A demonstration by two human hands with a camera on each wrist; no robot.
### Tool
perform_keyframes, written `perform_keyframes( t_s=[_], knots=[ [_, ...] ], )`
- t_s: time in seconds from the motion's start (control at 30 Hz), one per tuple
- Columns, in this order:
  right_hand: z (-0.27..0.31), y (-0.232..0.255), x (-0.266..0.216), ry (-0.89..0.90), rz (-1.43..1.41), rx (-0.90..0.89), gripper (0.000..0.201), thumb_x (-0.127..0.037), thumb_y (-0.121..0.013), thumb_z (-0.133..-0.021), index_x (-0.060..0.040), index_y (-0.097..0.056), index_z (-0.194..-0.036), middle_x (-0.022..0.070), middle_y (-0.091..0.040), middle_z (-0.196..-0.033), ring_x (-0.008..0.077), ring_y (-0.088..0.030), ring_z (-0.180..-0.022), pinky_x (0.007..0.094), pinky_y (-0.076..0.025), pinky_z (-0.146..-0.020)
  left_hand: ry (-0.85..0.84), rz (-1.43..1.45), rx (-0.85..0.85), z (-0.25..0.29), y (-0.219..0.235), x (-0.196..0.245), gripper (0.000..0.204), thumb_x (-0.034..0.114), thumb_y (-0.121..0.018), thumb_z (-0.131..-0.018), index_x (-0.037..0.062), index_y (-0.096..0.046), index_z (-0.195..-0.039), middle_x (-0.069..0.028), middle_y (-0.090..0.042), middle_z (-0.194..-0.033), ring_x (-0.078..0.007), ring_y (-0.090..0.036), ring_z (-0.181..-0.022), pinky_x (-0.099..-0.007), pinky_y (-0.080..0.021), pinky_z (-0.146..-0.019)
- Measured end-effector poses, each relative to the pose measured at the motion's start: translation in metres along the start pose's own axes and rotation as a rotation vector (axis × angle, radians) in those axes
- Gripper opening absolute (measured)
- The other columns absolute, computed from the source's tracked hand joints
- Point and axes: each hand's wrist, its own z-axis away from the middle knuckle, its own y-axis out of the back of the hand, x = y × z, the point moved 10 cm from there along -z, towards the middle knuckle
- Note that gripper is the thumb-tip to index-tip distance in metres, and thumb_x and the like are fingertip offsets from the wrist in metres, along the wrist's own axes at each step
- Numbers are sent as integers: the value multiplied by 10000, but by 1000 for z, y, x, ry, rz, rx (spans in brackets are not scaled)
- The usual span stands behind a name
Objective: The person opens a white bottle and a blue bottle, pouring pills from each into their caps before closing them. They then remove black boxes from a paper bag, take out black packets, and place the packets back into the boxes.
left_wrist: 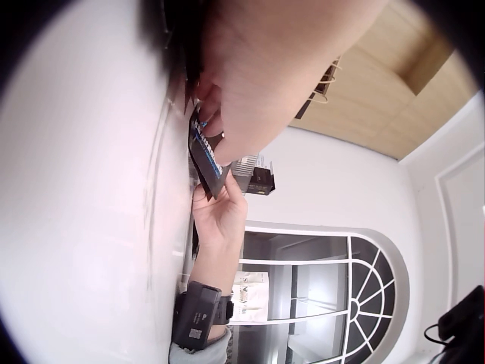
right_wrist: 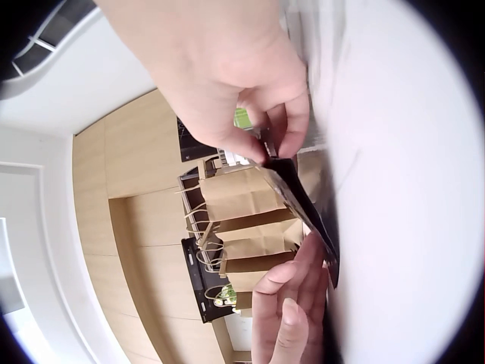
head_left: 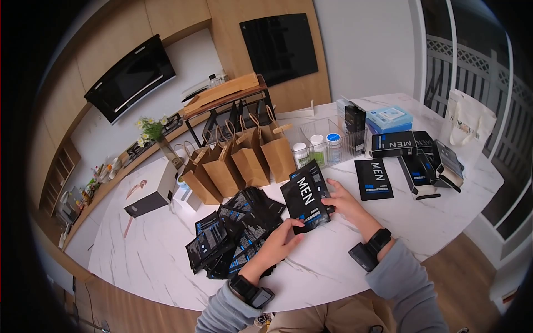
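Observation:
A black packet printed MEN (head_left: 305,191) is tilted up over the table between my hands, with another black edge showing behind its top. My right hand (head_left: 344,204) pinches its right edge between thumb and fingers, as the right wrist view also shows. At the packet's lower left corner, my left hand (head_left: 277,244) touches it with nearly straight fingers (right_wrist: 307,262), the thumb standing apart from them. Beside my left hand lies a loose pile of black packets (head_left: 236,233). One more MEN packet (head_left: 375,180) lies flat to the right of my right hand.
Brown paper bags (head_left: 250,158) stand behind the pile, left of a clear bin (head_left: 347,147) with several bottles. Black MEN boxes (head_left: 394,144), some opened, lie at right near a blue box (head_left: 388,117) and a white tote bag (head_left: 469,119). A white box (head_left: 150,186) sits at left.

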Motion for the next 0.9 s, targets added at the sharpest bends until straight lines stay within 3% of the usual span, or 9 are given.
perform_keyframes(
  t_s=[0.17,0.23,0.33,0.47,0.63,0.7,0.8,0.83,0.9],
  knots=[
    [12,-36,-21,106,-61,-233,447,14,-500,-803,-31,-367,-1228,83,-610,-926,138,-594,-787,260,-472,-618,65,19,95,0,7,-13,384,63,-565,-830,50,-426,-1188,-118,-459,-1162,-195,-437,-1122,-291,-380,-916],
    [17,-45,-30,138,-79,-277,390,22,-490,-804,-18,-420,-1186,77,-609,-937,128,-590,-828,246,-475,-671,-28,-10,474,8,38,2,508,50,-636,-769,35,-382,-1208,-147,-438,-1180,-253,-429,-1141,-317,-453,-865],
    [23,-53,-36,170,-109,-311,411,10,-515,-788,-5,-430,-1190,78,-597,-1011,125,-574,-907,231,-442,-781,6,226,578,10,46,-6,640,27,-660,-746,27,-284,-1264,-158,-378,-1240,-258,-412,-1155,-321,-483,-843],
    [23,-54,-31,183,-67,-294,250,2,-525,-801,-23,-476,-1045,54,-596,-918,97,-558,-821,211,-423,-718,215,636,397,4,27,-44,726,11,-683,-733,27,-223,-1295,-146,-424,-1244,-188,-457,-1119,-272,-424,-886],
    [19,-36,-41,357,77,-131,114,-10,-533,-808,-55,-454,-878,3,-541,-777,53,-499,-702,185,-380,-613,144,640,433,6,32,-36,468,49,-648,-782,6,-408,-1182,-57,-558,-1101,-126,-537,-981,-255,-406,-882],
    [29,-14,-61,496,12,99,102,-13,-518,-809,-61,-429,-823,-7,-498,-754,46,-472,-703,184,-366,-611,155,606,498,10,38,-34,282,55,-608,-820,-10,-492,-1069,-33,-599,-994,-74,-549,-855,-212,-433,-763],
    [40,-24,-73,535,38,61,83,-12,-496,-811,-62,-436,-840,-18,-490,-756,39,-456,-696,177,-358,-614,153,586,503,10,39,-36,298,75,-595,-834,1,-487,-1102,-37,-600,-992,-79,-540,-861,-212,-425,-772],
    [37,-35,-59,382,21,-59,26,-60,-512,-830,-56,-490,-843,21,-517,-892,82,-487,-821,207,-378,-721,154,587,505,10,39,-36,298,75,-595,-834,1,-487,-1102,-37,-600,-992,-79,-540,-861,-212,-425,-772],
    [49,-56,-69,513,170,-146,43,-92,-524,-836,-56,-530,-860,44,-499,-991,118,-469,-929,240,-368,-794,118,572,519,10,41,-31,319,77,-592,-837,11,-479,-1128,-34,-590,-1015,-81,-525,-891,-210,-410,-798]
  ],
)
